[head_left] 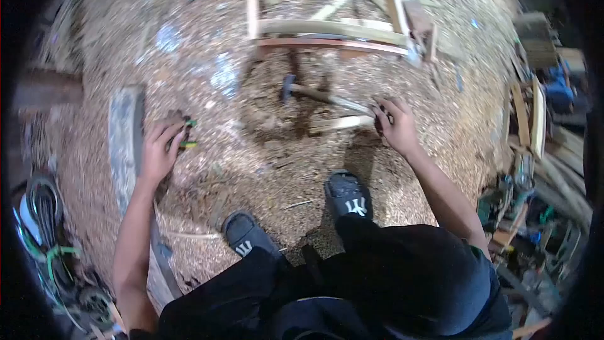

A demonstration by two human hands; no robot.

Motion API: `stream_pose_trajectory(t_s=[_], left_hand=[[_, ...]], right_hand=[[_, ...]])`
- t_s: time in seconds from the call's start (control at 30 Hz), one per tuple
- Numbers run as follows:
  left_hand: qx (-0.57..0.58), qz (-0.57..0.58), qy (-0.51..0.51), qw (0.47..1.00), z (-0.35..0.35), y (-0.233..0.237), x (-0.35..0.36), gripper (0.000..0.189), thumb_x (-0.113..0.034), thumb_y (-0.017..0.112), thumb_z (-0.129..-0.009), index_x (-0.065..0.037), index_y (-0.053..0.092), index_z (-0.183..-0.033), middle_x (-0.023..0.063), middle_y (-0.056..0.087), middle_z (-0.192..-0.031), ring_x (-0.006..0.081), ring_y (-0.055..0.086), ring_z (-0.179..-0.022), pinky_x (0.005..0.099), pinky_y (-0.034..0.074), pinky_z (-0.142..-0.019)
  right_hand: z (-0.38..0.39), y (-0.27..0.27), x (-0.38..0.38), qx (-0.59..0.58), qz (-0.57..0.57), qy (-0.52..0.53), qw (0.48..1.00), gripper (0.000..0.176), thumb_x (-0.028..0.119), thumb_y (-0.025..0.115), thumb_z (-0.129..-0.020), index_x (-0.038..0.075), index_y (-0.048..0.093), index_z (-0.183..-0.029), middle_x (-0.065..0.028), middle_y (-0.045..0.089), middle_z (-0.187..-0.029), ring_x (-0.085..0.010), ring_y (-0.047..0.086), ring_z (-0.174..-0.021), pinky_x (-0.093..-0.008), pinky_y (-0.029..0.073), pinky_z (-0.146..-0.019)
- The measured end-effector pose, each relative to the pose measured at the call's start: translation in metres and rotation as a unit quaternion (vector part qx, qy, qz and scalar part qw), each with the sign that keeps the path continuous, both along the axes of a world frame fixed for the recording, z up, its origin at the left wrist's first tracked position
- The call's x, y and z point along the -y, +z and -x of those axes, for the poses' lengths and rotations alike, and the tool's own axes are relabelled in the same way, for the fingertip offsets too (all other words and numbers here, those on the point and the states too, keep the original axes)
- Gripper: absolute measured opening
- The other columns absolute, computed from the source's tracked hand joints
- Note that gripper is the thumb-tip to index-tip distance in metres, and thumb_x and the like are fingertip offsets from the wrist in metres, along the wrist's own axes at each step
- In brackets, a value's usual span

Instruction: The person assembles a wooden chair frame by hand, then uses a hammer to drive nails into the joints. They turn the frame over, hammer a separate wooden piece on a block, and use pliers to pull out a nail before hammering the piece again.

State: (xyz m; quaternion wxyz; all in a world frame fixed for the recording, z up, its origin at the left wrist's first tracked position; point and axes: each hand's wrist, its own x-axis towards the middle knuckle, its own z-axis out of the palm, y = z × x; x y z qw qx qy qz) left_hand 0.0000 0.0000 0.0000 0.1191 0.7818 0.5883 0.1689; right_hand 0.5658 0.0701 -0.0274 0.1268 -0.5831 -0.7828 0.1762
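My right hand [396, 127] is closed at the end of a hammer [324, 97], whose dark head points left over the wood shavings. A short pale piece of wood [341, 124] runs just below the hammer's handle, its right end at the same fingers. To the left, my left hand [161, 151] has its fingers curled around a small dark object with green and yellow parts [189, 144]; the fingers mostly cover it and I cannot tell what it is.
A wooden frame [333, 28] stands ahead on the shavings-covered ground. A long worn beam [126, 145] lies beside my left arm. Wood offcuts [528, 116] and tools crowd the right side; coiled cables [44, 208] are at the left. My sandals [348, 192] are below the hammer.
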Motion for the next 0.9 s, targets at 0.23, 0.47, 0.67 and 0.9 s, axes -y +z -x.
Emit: stream_pose_trajectory(t_s=[0.23, 0.47, 0.67, 0.9], left_hand=[[-0.021, -0.018, -0.079, 0.996, -0.064, 0.011, -0.072, 0.019, -0.006, 0.072, -0.092, 0.000, 0.073, -0.110, 0.0162, 0.068, -0.108, 0.0364, 0.064, -0.105, 0.0450, 0.052, -0.091], [-0.040, -0.039, -0.108, 0.993, -0.107, 0.027, -0.117, 0.023, -0.006, 0.073, -0.091, -0.001, 0.072, -0.113, 0.0141, 0.066, -0.104, 0.0344, 0.063, -0.099, 0.0443, 0.052, -0.086], [-0.044, -0.029, -0.075, 0.996, -0.111, 0.036, -0.123, 0.021, -0.004, 0.071, -0.091, -0.001, 0.073, -0.112, 0.0147, 0.067, -0.105, 0.0340, 0.064, -0.101, 0.0431, 0.052, -0.089], [-0.039, -0.035, -0.007, 0.999, -0.097, 0.039, -0.112, 0.018, -0.007, 0.068, -0.097, 0.001, 0.074, -0.112, 0.0156, 0.071, -0.110, 0.0327, 0.066, -0.106, 0.0414, 0.051, -0.095]], right_hand=[[-0.070, 0.007, -0.076, -0.069, -0.169, -0.129, 0.975, 0.027, 0.010, 0.071, -0.095, 0.007, 0.074, -0.121, -0.0180, 0.073, -0.119, -0.0351, 0.072, -0.107, -0.0424, 0.056, -0.091], [-0.091, -0.003, -0.179, -0.078, 0.025, -0.161, 0.984, 0.029, 0.007, 0.067, -0.089, 0.007, 0.078, -0.115, -0.0240, 0.074, -0.101, -0.0401, 0.072, -0.096, -0.0423, 0.056, -0.091], [-0.085, -0.043, -0.196, 0.044, -0.026, -0.093, 0.994, 0.021, 0.004, 0.067, -0.085, 0.006, 0.079, -0.103, -0.0255, 0.074, -0.099, -0.0410, 0.073, -0.096, -0.0476, 0.058, -0.090], [-0.074, -0.031, -0.193, 0.033, -0.042, -0.120, 0.991, 0.015, 0.001, 0.066, -0.084, 0.001, 0.076, -0.096, -0.0272, 0.073, -0.102, -0.0427, 0.072, -0.096, -0.0488, 0.058, -0.088]])
